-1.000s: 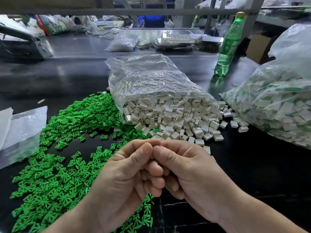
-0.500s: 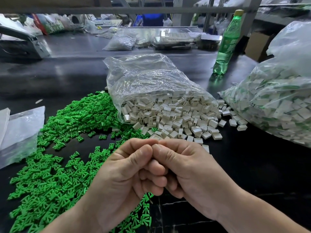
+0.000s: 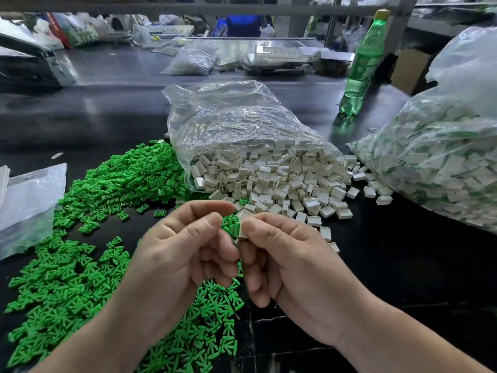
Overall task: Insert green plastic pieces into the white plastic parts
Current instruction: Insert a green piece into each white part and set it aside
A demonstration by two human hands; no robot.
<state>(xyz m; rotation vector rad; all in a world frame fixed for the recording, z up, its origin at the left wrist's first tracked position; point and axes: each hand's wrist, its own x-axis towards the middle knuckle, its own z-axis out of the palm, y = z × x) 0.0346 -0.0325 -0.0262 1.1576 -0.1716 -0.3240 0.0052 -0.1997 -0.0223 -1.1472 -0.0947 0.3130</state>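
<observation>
Holding one white part (image 3: 243, 229) with a green piece (image 3: 237, 229) on its left face, your hands meet above the tabletop's (image 3: 403, 265) near edge.

Your left hand (image 3: 172, 254) is loosely curled, thumb and forefinger just beside the green piece; whether they grip it I cannot tell. Your right hand (image 3: 293, 262) pinches the white part, its long axis roughly upright, green side facing left. Left of centre spreads a heap of loose green pieces (image 3: 80, 265), too many to count. At the middle one clear bag (image 3: 242, 135) spills white parts (image 3: 282, 181); a second bag (image 3: 443, 162) sits at the right edge. One green bottle (image 3: 360, 65) stands behind; its label is unreadable.
</observation>
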